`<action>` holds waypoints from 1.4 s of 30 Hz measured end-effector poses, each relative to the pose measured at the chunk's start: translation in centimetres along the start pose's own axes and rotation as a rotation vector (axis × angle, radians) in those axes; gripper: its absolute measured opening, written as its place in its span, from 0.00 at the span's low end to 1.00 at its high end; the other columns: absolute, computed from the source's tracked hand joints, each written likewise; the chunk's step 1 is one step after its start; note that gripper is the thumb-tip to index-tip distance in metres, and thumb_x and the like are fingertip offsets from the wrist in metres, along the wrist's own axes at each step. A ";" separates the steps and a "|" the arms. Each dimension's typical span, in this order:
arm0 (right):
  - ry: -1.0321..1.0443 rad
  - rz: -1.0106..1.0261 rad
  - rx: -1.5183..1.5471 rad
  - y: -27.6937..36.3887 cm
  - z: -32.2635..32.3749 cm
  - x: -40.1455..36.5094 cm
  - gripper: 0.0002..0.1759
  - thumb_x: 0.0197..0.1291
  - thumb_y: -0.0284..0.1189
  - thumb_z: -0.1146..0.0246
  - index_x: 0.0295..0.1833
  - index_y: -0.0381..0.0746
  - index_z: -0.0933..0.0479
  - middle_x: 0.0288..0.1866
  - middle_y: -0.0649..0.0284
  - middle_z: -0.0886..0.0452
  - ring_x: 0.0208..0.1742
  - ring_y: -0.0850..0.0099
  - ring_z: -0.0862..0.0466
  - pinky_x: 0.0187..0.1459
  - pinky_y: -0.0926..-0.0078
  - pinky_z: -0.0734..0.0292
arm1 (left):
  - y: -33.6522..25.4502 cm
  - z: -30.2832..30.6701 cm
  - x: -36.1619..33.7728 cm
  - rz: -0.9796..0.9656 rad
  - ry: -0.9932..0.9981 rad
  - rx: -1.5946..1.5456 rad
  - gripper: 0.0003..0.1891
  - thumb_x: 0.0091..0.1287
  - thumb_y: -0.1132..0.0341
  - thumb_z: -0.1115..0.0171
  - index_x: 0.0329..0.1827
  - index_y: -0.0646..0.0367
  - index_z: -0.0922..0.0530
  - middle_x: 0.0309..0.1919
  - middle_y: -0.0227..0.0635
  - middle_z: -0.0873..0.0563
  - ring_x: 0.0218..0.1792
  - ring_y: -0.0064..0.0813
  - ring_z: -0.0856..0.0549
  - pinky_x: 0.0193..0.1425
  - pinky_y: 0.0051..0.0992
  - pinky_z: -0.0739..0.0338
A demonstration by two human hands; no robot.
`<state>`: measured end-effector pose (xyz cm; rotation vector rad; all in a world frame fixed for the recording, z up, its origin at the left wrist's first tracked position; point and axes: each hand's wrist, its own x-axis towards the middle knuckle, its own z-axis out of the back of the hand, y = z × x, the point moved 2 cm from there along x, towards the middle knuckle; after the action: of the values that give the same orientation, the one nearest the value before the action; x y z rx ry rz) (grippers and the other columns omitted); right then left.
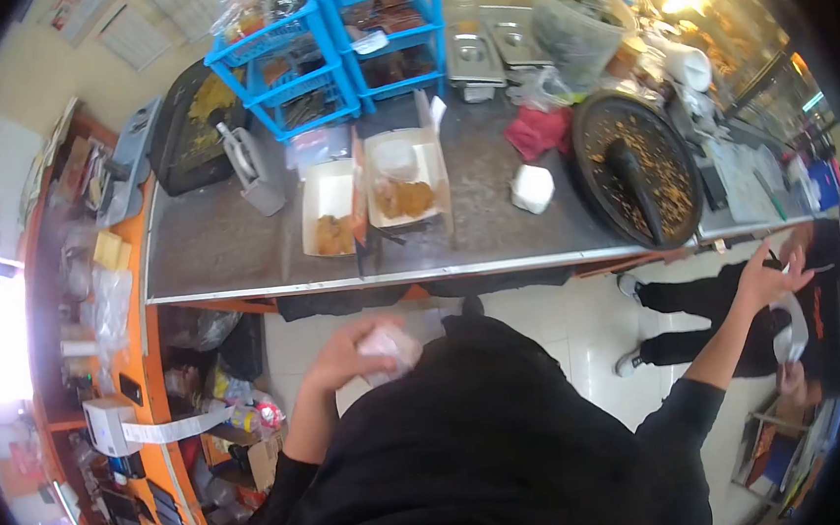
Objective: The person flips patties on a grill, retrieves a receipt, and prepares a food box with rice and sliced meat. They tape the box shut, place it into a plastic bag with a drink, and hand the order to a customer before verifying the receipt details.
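My left hand (344, 357) is closed round a white wrapped bundle (390, 348), held in front of the counter's edge. On the counter above it, two open paper boxes (369, 239) each hold a piece of fried food (405, 198); the right box also has a white wrapped packet (394, 158). Another white wrapped packet (533, 188) lies farther right, beside the large stone mortar (586, 175) with its dark pestle (635, 186). My right hand (771, 277) reaches far right with fingers spread, near another person; a thin pale piece shows by its fingertips, too small to name.
Blue stacked baskets (336, 72) with packets stand at the back of the counter (211, 239). A black tray (180, 163) and grey tongs (253, 177) lie left. Metal containers (473, 56) and a clear tub (575, 33) stand at the back. A co-worker (825, 329) stands right, holding a paper strip (791, 332).
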<state>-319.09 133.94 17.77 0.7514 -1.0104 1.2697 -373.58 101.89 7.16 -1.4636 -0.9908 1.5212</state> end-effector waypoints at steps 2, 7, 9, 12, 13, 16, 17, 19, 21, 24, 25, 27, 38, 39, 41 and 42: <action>-0.153 0.044 0.361 1.4 -2.2 0.2 0.58 0.47 0.31 0.26 0.69 0.29 0.64 0.62 0.49 0.29 0.62 0.56 0.28 0.65 0.58 0.36 | -3.1 2.9 1.4 -0.262 -0.153 -0.239 0.31 0.52 0.68 0.28 0.60 0.62 0.28 0.46 0.35 0.17 0.45 0.25 0.18 0.50 0.26 0.23; -0.152 -0.193 0.465 8.5 -2.0 2.3 0.63 0.45 0.21 0.26 0.68 0.34 0.74 0.55 0.48 0.25 0.53 0.59 0.22 0.55 0.62 0.28 | -9.3 10.5 8.6 -0.250 -0.744 0.421 0.31 0.48 0.68 0.26 0.57 0.62 0.27 0.46 0.42 0.17 0.46 0.37 0.16 0.52 0.31 0.22; -0.180 0.007 0.506 9.7 -1.3 2.9 0.63 0.45 0.19 0.27 0.67 0.35 0.76 0.55 0.49 0.25 0.52 0.60 0.22 0.54 0.62 0.28 | -9.2 12.7 12.3 -0.131 -0.676 0.748 0.32 0.46 0.66 0.26 0.57 0.61 0.27 0.48 0.46 0.17 0.48 0.44 0.17 0.54 0.33 0.23; -0.162 0.111 0.394 13.2 1.9 3.6 0.53 0.50 0.20 0.30 0.68 0.34 0.65 0.56 0.50 0.25 0.54 0.60 0.22 0.58 0.62 0.31 | -5.7 15.1 17.4 -0.064 -0.405 0.894 0.33 0.47 0.66 0.27 0.59 0.60 0.29 0.51 0.51 0.20 0.53 0.50 0.21 0.60 0.35 0.28; -0.159 0.052 0.351 12.8 2.8 2.5 0.46 0.52 0.19 0.32 0.67 0.33 0.58 0.56 0.52 0.25 0.55 0.60 0.23 0.59 0.61 0.32 | -1.7 17.2 20.0 -0.128 -0.368 0.775 0.33 0.48 0.66 0.29 0.60 0.60 0.29 0.52 0.52 0.20 0.56 0.50 0.22 0.61 0.36 0.29; -0.065 -0.052 0.232 13.2 6.4 -0.4 0.47 0.53 0.20 0.34 0.69 0.35 0.59 0.58 0.51 0.27 0.58 0.60 0.24 0.66 0.58 0.41 | -3.6 16.5 22.3 -0.091 -0.103 1.052 0.26 0.55 0.66 0.35 0.58 0.61 0.27 0.53 0.53 0.20 0.54 0.51 0.21 0.58 0.39 0.27; -0.020 -0.072 0.193 13.4 7.9 -1.4 0.50 0.53 0.21 0.34 0.71 0.36 0.63 0.59 0.50 0.28 0.59 0.59 0.25 0.68 0.56 0.45 | -4.1 16.3 22.7 -0.098 -0.045 1.109 0.24 0.57 0.66 0.37 0.57 0.61 0.27 0.54 0.53 0.20 0.54 0.51 0.20 0.57 0.40 0.27; -0.115 -0.067 0.392 13.7 10.4 -3.3 0.52 0.51 0.17 0.35 0.73 0.40 0.64 0.60 0.47 0.30 0.59 0.56 0.25 0.63 0.57 0.36 | -1.3 18.6 24.9 -0.102 -0.114 0.802 0.18 0.60 0.67 0.40 0.53 0.62 0.24 0.52 0.53 0.20 0.52 0.52 0.20 0.55 0.41 0.26; -0.159 -0.061 0.434 13.7 12.7 -5.1 0.54 0.50 0.15 0.36 0.74 0.43 0.66 0.60 0.45 0.31 0.58 0.54 0.25 0.59 0.57 0.31 | 1.1 19.8 26.2 -0.166 -0.204 0.792 0.13 0.60 0.69 0.42 0.48 0.61 0.22 0.47 0.51 0.18 0.49 0.52 0.20 0.53 0.42 0.26; -0.060 -0.124 0.348 13.5 17.1 -6.7 0.53 0.51 0.16 0.36 0.74 0.42 0.65 0.61 0.43 0.32 0.59 0.53 0.27 0.57 0.56 0.29 | -1.4 18.2 24.6 -0.495 -0.284 1.259 0.08 0.60 0.69 0.42 0.40 0.61 0.20 0.38 0.48 0.19 0.43 0.51 0.20 0.48 0.42 0.26; -0.042 -0.157 0.258 13.4 18.2 -7.8 0.52 0.52 0.17 0.35 0.73 0.39 0.64 0.61 0.45 0.32 0.59 0.56 0.26 0.60 0.58 0.31 | 0.3 19.4 25.3 -0.582 -0.328 1.186 0.07 0.60 0.68 0.41 0.38 0.61 0.20 0.36 0.48 0.19 0.41 0.50 0.21 0.47 0.42 0.26; 0.003 -0.141 0.033 13.9 20.2 -9.3 0.54 0.51 0.19 0.32 0.72 0.35 0.65 0.61 0.48 0.30 0.58 0.60 0.25 0.61 0.59 0.32 | 0.2 21.2 23.6 -0.672 -0.372 1.205 0.07 0.61 0.66 0.40 0.33 0.60 0.20 0.34 0.46 0.20 0.38 0.48 0.21 0.43 0.41 0.27; -0.036 -0.065 0.189 10.4 18.5 -13.0 0.61 0.50 0.26 0.28 0.69 0.41 0.75 0.50 0.54 0.23 0.48 0.64 0.19 0.49 0.65 0.20 | 1.0 24.5 12.8 -0.490 -0.749 0.456 0.08 0.67 0.67 0.42 0.38 0.63 0.18 0.28 0.37 0.18 0.28 0.25 0.21 0.37 0.24 0.28; -0.054 -0.080 0.178 9.2 18.8 -12.9 0.61 0.50 0.26 0.27 0.68 0.40 0.74 0.50 0.54 0.23 0.48 0.64 0.19 0.49 0.66 0.20 | 1.3 22.1 10.3 -0.527 -0.777 0.423 0.08 0.67 0.67 0.42 0.38 0.63 0.18 0.27 0.36 0.18 0.28 0.24 0.21 0.36 0.23 0.28; -0.057 -0.082 0.128 8.5 19.2 -11.6 0.60 0.50 0.26 0.27 0.67 0.39 0.74 0.49 0.54 0.23 0.47 0.63 0.19 0.48 0.69 0.20 | 2.8 19.3 8.1 -0.517 -0.751 0.449 0.08 0.67 0.69 0.42 0.36 0.63 0.18 0.28 0.36 0.17 0.28 0.24 0.21 0.36 0.23 0.27; -0.045 -0.072 0.086 8.5 19.3 -10.8 0.60 0.50 0.26 0.27 0.67 0.38 0.74 0.49 0.53 0.23 0.47 0.62 0.19 0.48 0.69 0.20 | 3.2 17.5 6.8 -0.512 -0.737 0.463 0.07 0.67 0.69 0.43 0.35 0.63 0.18 0.28 0.36 0.17 0.28 0.24 0.21 0.35 0.24 0.27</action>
<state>-331.08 113.70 14.93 0.8779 -0.9610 1.2445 -391.26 106.72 2.06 -0.2684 -1.1933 1.7514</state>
